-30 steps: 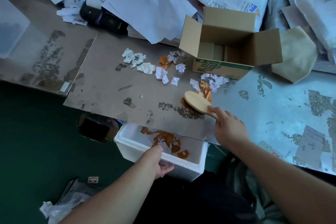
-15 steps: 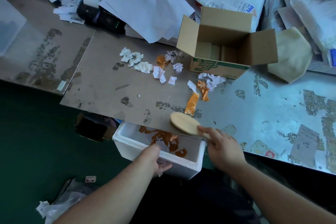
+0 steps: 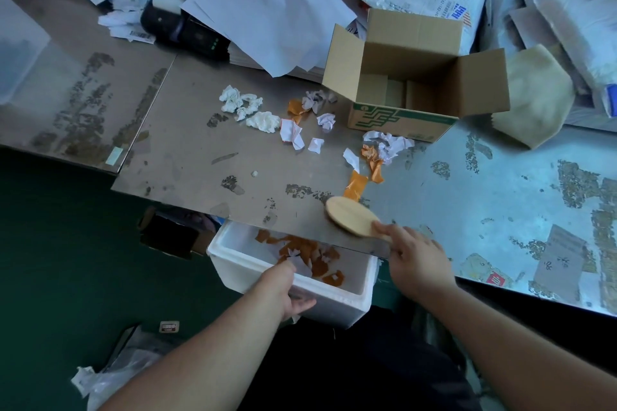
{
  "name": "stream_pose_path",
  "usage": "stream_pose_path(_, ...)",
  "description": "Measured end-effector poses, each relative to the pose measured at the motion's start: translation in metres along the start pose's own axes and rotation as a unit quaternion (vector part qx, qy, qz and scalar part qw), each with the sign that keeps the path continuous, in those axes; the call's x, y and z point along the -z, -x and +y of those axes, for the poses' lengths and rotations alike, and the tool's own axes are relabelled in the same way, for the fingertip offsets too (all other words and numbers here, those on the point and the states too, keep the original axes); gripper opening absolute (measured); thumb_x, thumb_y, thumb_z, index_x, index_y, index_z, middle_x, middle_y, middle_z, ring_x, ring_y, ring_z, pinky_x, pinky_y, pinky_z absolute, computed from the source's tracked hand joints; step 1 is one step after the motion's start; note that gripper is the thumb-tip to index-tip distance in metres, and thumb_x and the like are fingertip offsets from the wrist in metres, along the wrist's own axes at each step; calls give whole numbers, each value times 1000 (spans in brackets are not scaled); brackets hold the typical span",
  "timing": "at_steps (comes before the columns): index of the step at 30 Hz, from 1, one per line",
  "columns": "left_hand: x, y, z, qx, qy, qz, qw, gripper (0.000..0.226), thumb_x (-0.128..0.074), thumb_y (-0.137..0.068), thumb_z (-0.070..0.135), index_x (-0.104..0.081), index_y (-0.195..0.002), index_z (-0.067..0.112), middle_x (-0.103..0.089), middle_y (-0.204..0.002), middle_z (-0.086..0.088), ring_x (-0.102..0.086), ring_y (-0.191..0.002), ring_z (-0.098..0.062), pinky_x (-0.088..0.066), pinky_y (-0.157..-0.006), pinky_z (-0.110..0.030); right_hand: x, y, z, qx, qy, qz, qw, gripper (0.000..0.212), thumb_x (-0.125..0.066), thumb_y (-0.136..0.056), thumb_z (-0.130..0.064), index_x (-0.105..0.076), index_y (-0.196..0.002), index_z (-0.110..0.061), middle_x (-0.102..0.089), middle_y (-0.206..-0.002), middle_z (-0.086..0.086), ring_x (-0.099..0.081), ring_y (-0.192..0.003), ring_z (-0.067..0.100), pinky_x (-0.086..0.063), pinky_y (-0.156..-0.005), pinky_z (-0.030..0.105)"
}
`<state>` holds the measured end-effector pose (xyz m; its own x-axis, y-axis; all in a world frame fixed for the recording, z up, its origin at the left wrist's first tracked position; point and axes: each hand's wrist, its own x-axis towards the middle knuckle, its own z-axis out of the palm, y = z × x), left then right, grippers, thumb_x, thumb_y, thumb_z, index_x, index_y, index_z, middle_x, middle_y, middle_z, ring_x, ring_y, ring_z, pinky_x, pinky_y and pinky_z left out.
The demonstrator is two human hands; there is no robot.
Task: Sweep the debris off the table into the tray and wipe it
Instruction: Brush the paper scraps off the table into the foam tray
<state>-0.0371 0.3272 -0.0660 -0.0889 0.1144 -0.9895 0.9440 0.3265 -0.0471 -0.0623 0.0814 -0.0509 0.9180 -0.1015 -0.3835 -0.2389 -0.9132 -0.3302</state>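
Note:
My right hand (image 3: 417,264) grips the handle of a wooden brush (image 3: 352,215), whose oval head lies on the table (image 3: 187,157) near its front edge. An orange scrap (image 3: 355,185) lies just beyond the brush head. Crumpled white and orange paper debris (image 3: 293,130) is scattered across the middle of the table. My left hand (image 3: 283,287) holds the near wall of a white foam tray (image 3: 334,304), held below the table's front edge. Orange and white scraps (image 3: 307,253) lie inside the tray.
An open cardboard box (image 3: 410,83) stands behind the debris. A beige cloth (image 3: 531,97) lies to its right. Loose papers (image 3: 267,7), mail bags and a black device (image 3: 187,30) crowd the back. A plastic bag (image 3: 110,374) lies on the green floor.
The brush swept toward me from the orange scraps to the table's front edge, then shifted slightly right. One orange scrap was dragged forward. The tray stays in my left hand.

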Motion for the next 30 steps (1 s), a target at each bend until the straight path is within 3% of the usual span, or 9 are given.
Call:
stream_pose_path(4, -4, -4, 0, 2, 3, -4, 1000, 36, -61, -101, 22, -46, -129, 4, -54, -111, -26, -63, -102, -47, -60, -87, -60, -10, 28, -10, 59, 0, -43, 997, 62, -22, -84, -35, -55, -135, -48, -67, -110, -13, -64, -101, 20, -44, -84, 37)
stream_pose_path(7, -6, -4, 1, 5, 3, -3, 1000, 36, -59, -102, 23, -45, -130, 5, -54, -105, -26, -62, -113, -47, -58, -91, -60, -14, 31, -9, 66, -1, -26, 998, 55, -35, -88, -26, -56, -133, -50, -68, -111, -16, -64, -103, 18, -44, -83, 35)
stream_pose_path(11, -5, -5, -2, -7, -11, -10, 1000, 38, -64, -99, 18, -47, -129, 3, -56, -106, -28, -64, -98, -47, -60, -87, -61, 2, 12, -8, 49, -21, 44, 998, 52, -50, -92, -15, -57, -133, -46, -69, -113, -9, -65, -102, 23, -45, -86, 37)
stream_pose_path(15, -5, -6, -5, -15, -19, -8, 1000, 35, -65, -98, 17, -49, -124, 1, -59, -110, -28, -65, -94, -45, -61, -86, -59, 22, -24, -5, 13, 11, 90, 996, 52, -47, -95, -13, -52, -139, -42, -67, -116, -3, -62, -105, 27, -40, -88, 38)
stream_pose_path(21, -4, -4, -4, -11, -21, 2, 1000, 35, -67, -96, 16, -50, -123, 3, -59, -114, -28, -66, -99, -45, -62, -80, -58, 23, -29, -9, 9, 15, -34, 999, 57, -41, -94, -13, -47, -140, -46, -63, -127, -3, -60, -110, 27, -42, -86, 36)
stream_pose_path(27, -6, -11, -2, 4, -4, -6, 1000, 38, -66, -97, 17, -47, -127, 2, -58, -105, -27, -63, -92, -45, -61, -85, -59, 3, 0, -21, 24, -19, -90, 995, 46, -48, -99, -27, -45, -134, -57, -61, -131, -19, -61, -109, 16, -46, -77, 32)
stream_pose_path(30, -7, -13, -1, -2, -11, -11, 1000, 43, -66, -97, 20, -47, -132, 3, -57, -108, -26, -62, -89, -43, -62, -74, -59, 7, 3, -23, 37, -31, -86, 995, 44, -53, -97, -32, -46, -131, -60, -63, -126, -23, -62, -105, 14, -50, -79, 32)
